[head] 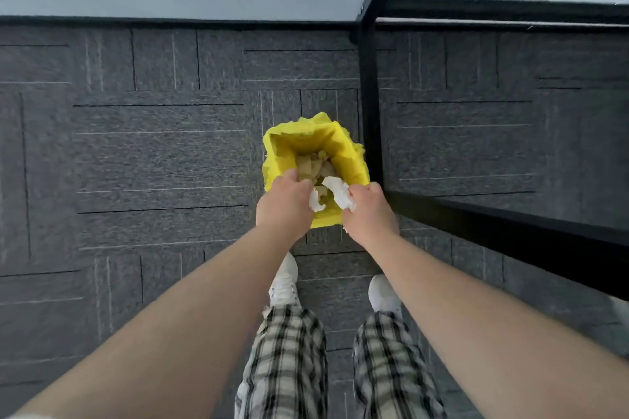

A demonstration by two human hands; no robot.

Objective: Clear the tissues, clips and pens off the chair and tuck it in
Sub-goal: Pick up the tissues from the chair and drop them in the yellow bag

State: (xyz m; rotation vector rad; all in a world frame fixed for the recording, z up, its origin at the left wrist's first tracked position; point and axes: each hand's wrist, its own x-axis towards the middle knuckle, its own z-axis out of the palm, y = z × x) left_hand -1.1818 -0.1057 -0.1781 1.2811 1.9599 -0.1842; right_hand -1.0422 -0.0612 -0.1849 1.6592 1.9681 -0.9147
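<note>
Now both hands are over the yellow bin [343,153]. The right hand [369,211] is pinching a white tissue [338,192], which hangs just left of its fingers above the bin's mouth. The left hand [284,204] is curled loosely on another tissue [316,202] just beside it. More crumpled tissues lie below in the bin.

Bin [347,150] near rim behind both hands; fingers [357,190] curled out of sight.

Both hands over yellow-lined bin [347,150] on grey carpet [153,160]. Right hand [369,211] pinches white tissue [338,192] above the opening; left hand [284,204] closed on another tissue bit [316,202]. Black table leg [369,95] just right of bin.
</note>
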